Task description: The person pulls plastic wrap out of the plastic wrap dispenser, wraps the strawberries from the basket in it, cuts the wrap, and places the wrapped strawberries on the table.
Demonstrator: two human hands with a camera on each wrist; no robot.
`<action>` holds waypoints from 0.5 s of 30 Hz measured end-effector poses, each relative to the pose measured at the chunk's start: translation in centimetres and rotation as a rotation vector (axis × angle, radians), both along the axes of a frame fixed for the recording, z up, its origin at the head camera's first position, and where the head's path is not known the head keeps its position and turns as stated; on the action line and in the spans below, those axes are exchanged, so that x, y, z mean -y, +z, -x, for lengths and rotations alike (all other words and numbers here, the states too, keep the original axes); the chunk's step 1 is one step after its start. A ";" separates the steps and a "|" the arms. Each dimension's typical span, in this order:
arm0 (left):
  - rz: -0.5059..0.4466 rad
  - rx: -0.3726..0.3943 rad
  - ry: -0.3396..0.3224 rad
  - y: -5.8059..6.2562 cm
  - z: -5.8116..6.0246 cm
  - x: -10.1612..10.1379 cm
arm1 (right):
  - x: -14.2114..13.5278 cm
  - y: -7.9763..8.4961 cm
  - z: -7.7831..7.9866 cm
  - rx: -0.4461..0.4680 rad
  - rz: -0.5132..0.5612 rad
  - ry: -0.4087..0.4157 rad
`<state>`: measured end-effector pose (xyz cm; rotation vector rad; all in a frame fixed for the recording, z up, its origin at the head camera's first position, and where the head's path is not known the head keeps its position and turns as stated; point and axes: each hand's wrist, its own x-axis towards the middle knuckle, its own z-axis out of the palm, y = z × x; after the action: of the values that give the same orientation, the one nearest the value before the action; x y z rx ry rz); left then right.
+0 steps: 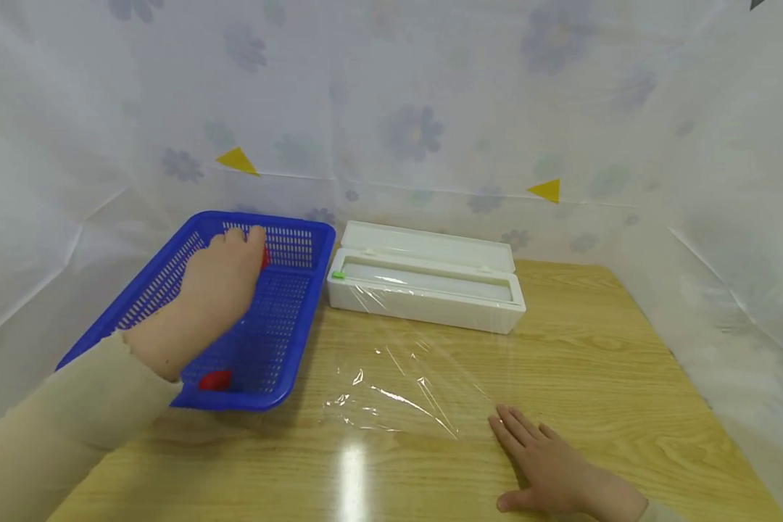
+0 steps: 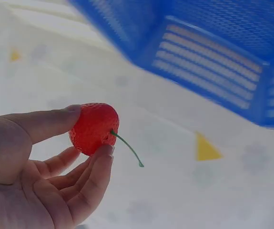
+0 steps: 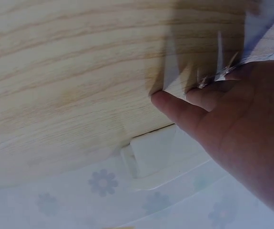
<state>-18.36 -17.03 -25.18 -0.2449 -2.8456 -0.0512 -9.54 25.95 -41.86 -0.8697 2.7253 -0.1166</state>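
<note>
Left fingers (image 2: 96, 179) pinch a dimpled, round red fruit (image 2: 93, 125); right fingers (image 1: 510, 437) lie straight by creased, glossy film (image 1: 398, 395).

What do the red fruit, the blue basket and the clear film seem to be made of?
Red fruit: perhaps plastic or foam, semi-glossy, with uniform colour and dimples.
Blue basket: likely moulded plastic, smooth, with regular slots.
Clear film: seemingly thin, glossy plastic; creases and bright reflections show.

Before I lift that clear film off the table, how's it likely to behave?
The clear film will probably go floppy, since it looks thin, see-through and wrinkled. It may fold or cling to itself, given the shiny creases. Lifting it might also tug at the white box, because the sheet seems to run down from its front.
</note>
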 end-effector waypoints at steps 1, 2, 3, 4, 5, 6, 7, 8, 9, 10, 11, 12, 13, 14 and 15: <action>0.001 -0.028 -0.025 0.3 -0.6 -0.8 | 0.0 0.0 0.0 -0.002 0.002 -0.002; 0.002 -0.057 -0.053 0.6 -1.2 -1.6 | 0.0 0.0 0.0 -0.004 0.003 -0.002; -0.004 -0.093 -0.084 0.8 -1.9 -2.4 | 0.0 0.0 0.0 -0.006 0.005 -0.004; -0.017 -0.134 -0.114 0.9 -2.5 -3.1 | 0.1 0.0 0.0 -0.008 0.007 -0.006; -0.023 -0.166 -0.143 0.9 -3.1 -3.8 | 0.1 0.0 0.0 -0.010 0.010 -0.007; -0.031 -0.192 -0.169 0.8 -3.7 -4.4 | 0.1 0.0 0.0 -0.012 0.013 -0.008; -0.041 -0.217 -0.197 0.7 -4.2 -5.0 | 0.1 0.0 0.0 -0.014 0.015 -0.010; -0.048 -0.236 -0.224 0.5 -4.6 -5.6 | 0.1 0.0 -0.1 -0.018 0.016 -0.011; -0.051 -0.246 -0.246 0.3 -5.0 -6.1 | 0.2 0.0 -0.1 -0.020 0.017 -0.013; -0.049 -0.251 -0.266 0.2 -5.3 -6.7 | 0.2 0.1 -0.1 -0.022 0.017 -0.015; -0.043 -0.253 -0.284 0.0 -5.5 -7.2 | 0.2 0.1 -0.2 -0.025 0.019 -0.018; -0.038 -0.254 -0.301 -0.2 -5.7 -7.7 | 0.2 0.1 -0.2 -0.026 0.020 -0.021; -0.035 -0.257 -0.320 -0.4 -5.7 -8.2 | 0.2 0.2 -0.2 -0.028 0.022 -0.025; -0.027 -0.256 -0.335 -0.7 -5.8 -8.7 | 0.2 0.2 -0.2 -0.031 0.023 -0.026; -0.026 -0.250 -0.347 -0.9 -5.8 -9.3 | 0.2 0.3 -0.3 -0.031 0.024 -0.026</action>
<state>-12.58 -7.78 -26.07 -0.6865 -2.5233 -0.1194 -9.27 25.70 -41.57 -0.8498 2.7704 -0.1430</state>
